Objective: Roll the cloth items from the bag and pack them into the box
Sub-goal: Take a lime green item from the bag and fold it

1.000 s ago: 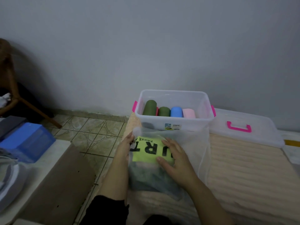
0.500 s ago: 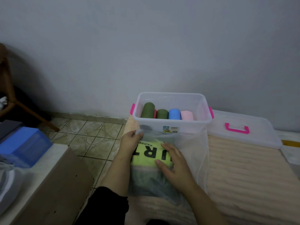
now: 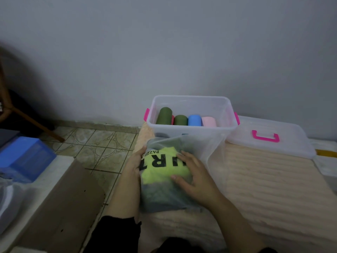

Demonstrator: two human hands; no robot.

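Note:
A translucent plastic bag (image 3: 197, 148) lies on the ribbed beige mat, in front of the clear box (image 3: 189, 101). Inside the bag I see a neon yellow cloth (image 3: 162, 172) with black letters on top of darker cloth. My left hand (image 3: 134, 162) grips the bag's left edge near its mouth. My right hand (image 3: 191, 176) lies on the yellow cloth with fingers spread; I cannot tell whether it is inside the bag or pressing from outside. The box holds two dark green rolls (image 3: 164, 115), a blue roll (image 3: 194, 120) and a pink roll (image 3: 208, 122) along its near side.
The box's clear lid (image 3: 284, 143) with a pink handle lies to the right of it on the mat (image 3: 264, 179). Tiled floor (image 3: 98, 145) is to the left, then a blue block (image 3: 23, 157) on a low white surface. A chair leg stands far left.
The view shifted slightly. The bag's mouth now stands higher over the yellow cloth. Both hands stay on the bag in nearly the same place.

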